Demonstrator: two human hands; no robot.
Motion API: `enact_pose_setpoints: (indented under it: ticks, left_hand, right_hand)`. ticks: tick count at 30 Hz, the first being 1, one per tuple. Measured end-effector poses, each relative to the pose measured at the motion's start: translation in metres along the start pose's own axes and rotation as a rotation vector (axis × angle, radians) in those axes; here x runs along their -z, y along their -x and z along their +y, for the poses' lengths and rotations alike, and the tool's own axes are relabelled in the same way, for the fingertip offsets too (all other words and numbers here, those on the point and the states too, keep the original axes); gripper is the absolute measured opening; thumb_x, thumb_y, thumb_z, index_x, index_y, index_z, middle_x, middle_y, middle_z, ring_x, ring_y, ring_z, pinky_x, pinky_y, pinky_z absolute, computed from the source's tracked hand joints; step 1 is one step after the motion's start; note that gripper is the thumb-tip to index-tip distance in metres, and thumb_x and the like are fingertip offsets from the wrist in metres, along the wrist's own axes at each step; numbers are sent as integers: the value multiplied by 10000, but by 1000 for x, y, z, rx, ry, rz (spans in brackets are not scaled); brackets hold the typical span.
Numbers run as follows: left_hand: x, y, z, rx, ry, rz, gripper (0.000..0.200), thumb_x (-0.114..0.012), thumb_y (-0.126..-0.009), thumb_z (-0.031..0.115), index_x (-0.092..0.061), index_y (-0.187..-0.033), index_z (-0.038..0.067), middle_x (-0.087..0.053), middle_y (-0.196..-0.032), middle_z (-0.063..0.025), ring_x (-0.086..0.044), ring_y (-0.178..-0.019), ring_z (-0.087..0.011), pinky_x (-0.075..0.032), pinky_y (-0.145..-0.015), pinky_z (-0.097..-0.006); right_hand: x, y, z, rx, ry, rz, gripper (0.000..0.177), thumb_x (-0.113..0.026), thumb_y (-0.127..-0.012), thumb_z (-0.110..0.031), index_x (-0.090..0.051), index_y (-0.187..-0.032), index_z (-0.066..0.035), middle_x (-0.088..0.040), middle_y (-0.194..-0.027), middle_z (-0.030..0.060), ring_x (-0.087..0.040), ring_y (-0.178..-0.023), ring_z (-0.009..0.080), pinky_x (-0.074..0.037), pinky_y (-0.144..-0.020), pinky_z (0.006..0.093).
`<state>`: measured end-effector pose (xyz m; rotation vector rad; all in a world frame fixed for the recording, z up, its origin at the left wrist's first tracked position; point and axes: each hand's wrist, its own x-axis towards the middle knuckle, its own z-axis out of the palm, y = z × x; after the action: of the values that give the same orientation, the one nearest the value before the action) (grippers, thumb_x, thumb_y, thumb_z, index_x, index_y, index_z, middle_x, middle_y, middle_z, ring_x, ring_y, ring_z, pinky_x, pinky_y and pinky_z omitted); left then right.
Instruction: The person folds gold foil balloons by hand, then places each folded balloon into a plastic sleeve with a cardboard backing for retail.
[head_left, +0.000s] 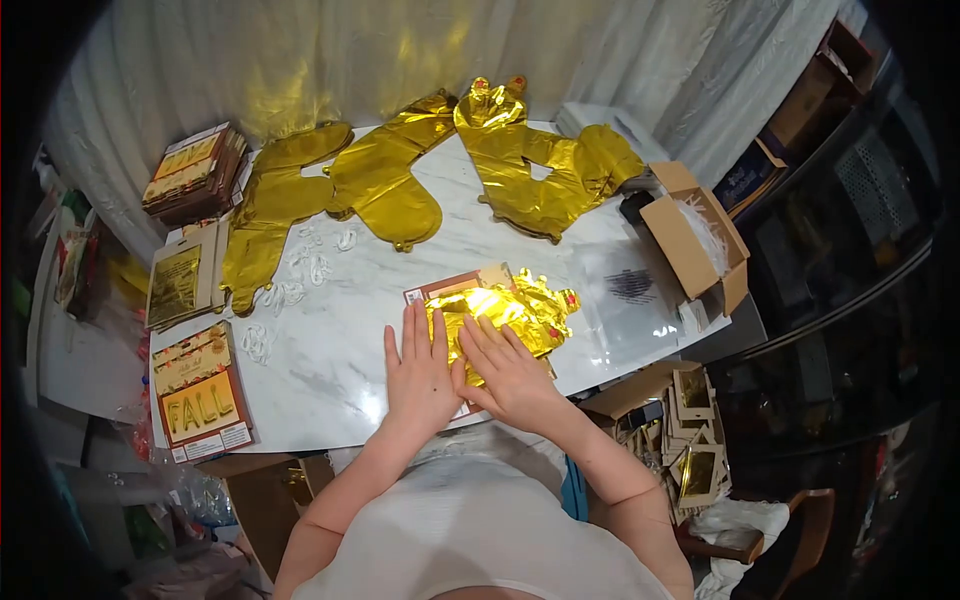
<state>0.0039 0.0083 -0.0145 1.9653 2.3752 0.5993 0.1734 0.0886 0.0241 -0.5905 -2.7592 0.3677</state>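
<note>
Gold foil (pixel 522 312), crinkled — beneath flat fingers (pixel 422 332)

The person is wearing a plain white top (pixel 440 530), its pale cloth filling the view around 6 o'clock. A soft greyish shadow is running down its middle, and faint creases are crossing the fabric. At the very bottom edge, a curved neckline (pixel 490 588) is showing. Both forearms are emerging uncovered, toward 7 and 5 o'clock. The left hand (pixel 420 375) is showing a small dark spot on its back; the right hand (pixel 508 382) is likewise going bare.
</note>
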Motion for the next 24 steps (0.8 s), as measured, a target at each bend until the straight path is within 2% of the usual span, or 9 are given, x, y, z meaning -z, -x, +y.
enact_pose_setpoints:
  ticks: [2,7,10,13,17,20,21,22,24]
  left_hand:
    - [4,-1,1,3,4,-4,791,-584,-1007,374,-372,-1630,-65,-231,-1742,-301,-199,-1640,-394,-95,-1307,-618]
    - [7,2,3,6,17,-5,796,-595,-1004,364,-367,-1627,-75,-233,-1739,-305,-210,-1635,-403,-105,-1304,-619]
    - [11,1,4,5,9,-14,788,-590,-1010,365,-368,-1627,-74,-233,-1738,-307,-212,-1634,-406,-105,-1304,-618]
    - [13,-1,5,15,29,-33,778,-600,-1027,320,-328,-1645,-67,-210,-1745,-306,-218,-1630,-421,-115,-1304,-606]
    - [11,-2,4,4,-36,-32,784,-590,-1015,385,-385,-1618,-73,-248,-1729,-312,-230,-1623,-418,-141,-1297,-617]
    - [20,-7,3,9,-45,-94,795,-604,-1000,392,-399,-1603,-84,-265,-1719,-314,-242,-1614,-428,-180,-1288,-618]
    - [24,-11,3,6,-32,-122,798,-613,-989,390,-408,-1591,-92,-273,-1714,-315,-249,-1610,-433,-199,-1282,-620]
    - [29,-15,4,11,-33,-123,798,-613,-989,390,-408,-1591,-92,-273,-1714,-315,-249,-1610,-433,-199,-1282,-620]
    - [37,-22,5,-13,-30,-184,787,-620,-964,357,-425,-1561,-118,-295,-1701,-316,-255,-1608,-434,-205,-1283,-625]
  right_hand:
    - [3,8,7,-3,25,-84,854,-671,-1010,-481,-381,-1628,32,-366,-1711,218,-346,-1592,385,-263,-1296,517]
    - [18,26,18,-59,24,-99,1044,-692,-917,-667,-381,-1624,35,-388,-1693,236,-350,-1591,381,-254,-1301,504]
    - [23,40,24,-77,45,-107,1097,-697,-888,-705,-376,-1623,42,-377,-1695,250,-345,-1593,388,-255,-1300,505]
    - [22,48,27,-104,63,-70,1125,-709,-875,-711,-363,-1626,52,-365,-1694,274,-338,-1596,395,-255,-1299,509]
    - [29,54,34,-195,61,-62,1157,-742,-865,-677,-318,-1635,75,-360,-1686,299,-320,-1593,439,-240,-1304,523]
    - [28,62,39,-197,79,2,1173,-777,-856,-650,-319,-1613,119,-375,-1666,316,-322,-1593,433,-254,-1295,545]
    - [27,65,37,-164,35,83,1075,-810,-850,-596,-403,-1607,49,-413,-1668,255,-361,-1579,409,-271,-1289,544]
    - [22,72,39,-161,32,80,1075,-810,-850,-596,-403,-1607,49,-413,-1668,255,-361,-1579,409,-271,-1289,544]
    - [9,87,47,118,99,44,952,-842,-830,-531,-503,-1592,-71,-441,-1676,168,-412,-1551,397,-320,-1263,553]
